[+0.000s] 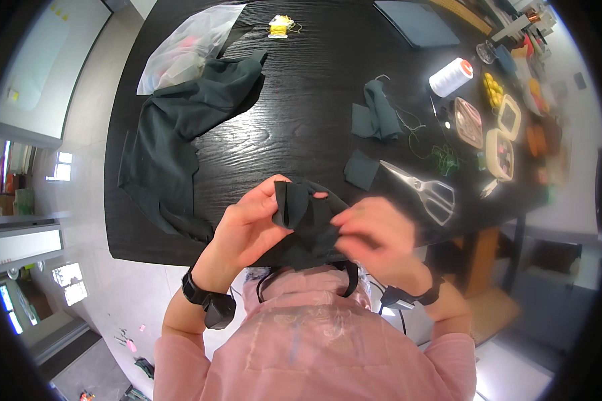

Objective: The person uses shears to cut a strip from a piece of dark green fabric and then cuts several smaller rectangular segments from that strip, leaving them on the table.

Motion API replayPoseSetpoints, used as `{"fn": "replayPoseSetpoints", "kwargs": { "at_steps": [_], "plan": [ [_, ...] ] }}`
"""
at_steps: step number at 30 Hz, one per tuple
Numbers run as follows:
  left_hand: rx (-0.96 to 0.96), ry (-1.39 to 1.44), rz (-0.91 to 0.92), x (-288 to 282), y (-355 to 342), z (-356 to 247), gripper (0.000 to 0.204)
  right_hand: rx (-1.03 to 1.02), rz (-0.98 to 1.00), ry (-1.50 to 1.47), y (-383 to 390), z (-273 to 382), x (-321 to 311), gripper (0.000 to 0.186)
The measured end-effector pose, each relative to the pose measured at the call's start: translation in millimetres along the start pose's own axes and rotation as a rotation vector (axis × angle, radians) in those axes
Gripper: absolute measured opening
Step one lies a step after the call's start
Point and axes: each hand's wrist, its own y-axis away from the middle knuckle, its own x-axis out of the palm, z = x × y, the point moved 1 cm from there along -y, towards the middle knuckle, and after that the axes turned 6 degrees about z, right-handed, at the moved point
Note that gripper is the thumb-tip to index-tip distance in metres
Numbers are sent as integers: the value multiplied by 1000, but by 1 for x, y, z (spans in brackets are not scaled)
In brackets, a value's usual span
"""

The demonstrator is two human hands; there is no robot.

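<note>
Between my hands, at the table's near edge, is a piece of dark green cloth (308, 227), folded and bunched. My left hand (244, 224) grips its left side with thumb and fingers, and a fingertip shows through a gap near the top. At the cloth's right edge, my right hand (378, 234) is closed in a pinch and blurred by motion; what its fingertips hold is too small to make out. Just beyond lies a small dark green cloth square (362, 170). Metal scissors (425, 190) lie right of that square, blades toward it.
A large dark green cloth (164, 140) covers the table's left, beside a clear plastic bag (190, 50). Yellow thread (281, 27) lies at the back. To the right are a rolled green cloth (379, 112), white thread spool (451, 77), tangled green thread (444, 159), sewing case (499, 154) and laptop (418, 23).
</note>
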Motion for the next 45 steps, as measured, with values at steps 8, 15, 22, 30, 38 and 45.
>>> {"fn": "replayPoseSetpoints", "kwargs": {
  "at_steps": [8, 15, 22, 30, 38, 45],
  "plan": [
    [-71, -292, 96, 19, 7, -1, 14, 346, 33, -229, -13, 12, -7, 31],
    [30, -816, -87, 30, -2, 9, 11, 248, 69, -13, -22, 16, 4, 52],
    [-3, -143, -71, 23, -17, -1, 22, 351, -66, -255, 1, -2, 5, 29],
    [72, -568, -189, 26, -23, 4, 15, 509, -18, -508, -16, -3, -15, 36],
    [-20, -815, -159, 29, -31, 3, 17, 769, -128, -1022, -20, -9, -10, 15],
    [-2, -703, -37, 34, -32, 4, 35, 871, -211, -1167, -12, -15, -26, 15]
  ]
}}
